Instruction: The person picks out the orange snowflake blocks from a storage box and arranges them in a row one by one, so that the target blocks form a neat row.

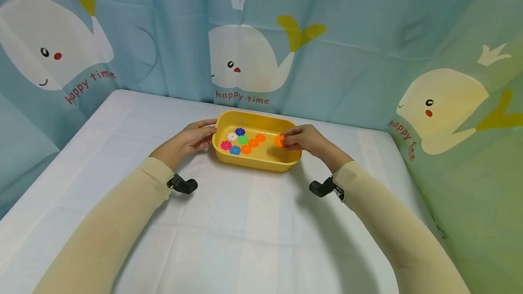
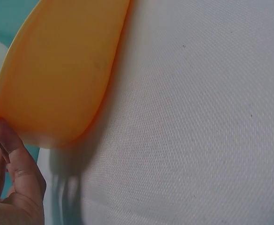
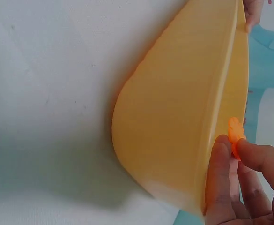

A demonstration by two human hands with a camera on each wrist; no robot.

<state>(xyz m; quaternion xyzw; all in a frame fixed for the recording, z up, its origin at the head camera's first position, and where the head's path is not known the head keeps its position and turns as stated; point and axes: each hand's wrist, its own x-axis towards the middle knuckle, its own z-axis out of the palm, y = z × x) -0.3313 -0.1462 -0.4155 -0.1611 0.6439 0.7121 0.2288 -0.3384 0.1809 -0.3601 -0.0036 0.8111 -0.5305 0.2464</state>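
The left hand [image 1: 194,137] pinches the left rim of a yellow tub [image 1: 257,164] on the table [image 1: 220,230]; the right hand [image 1: 306,139] pinches an orange disc [image 1: 279,140] at its right end, coloured discs [image 1: 243,139] lying inside

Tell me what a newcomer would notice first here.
Most likely the yellow basin near the far edge of the table, with colourful notched discs lying mostly in its left half. Next, the orange disc pinched in the right hand at the basin's right end, while the left hand holds the opposite end. Behind, the blue curtain with cartoon whales also stands out.
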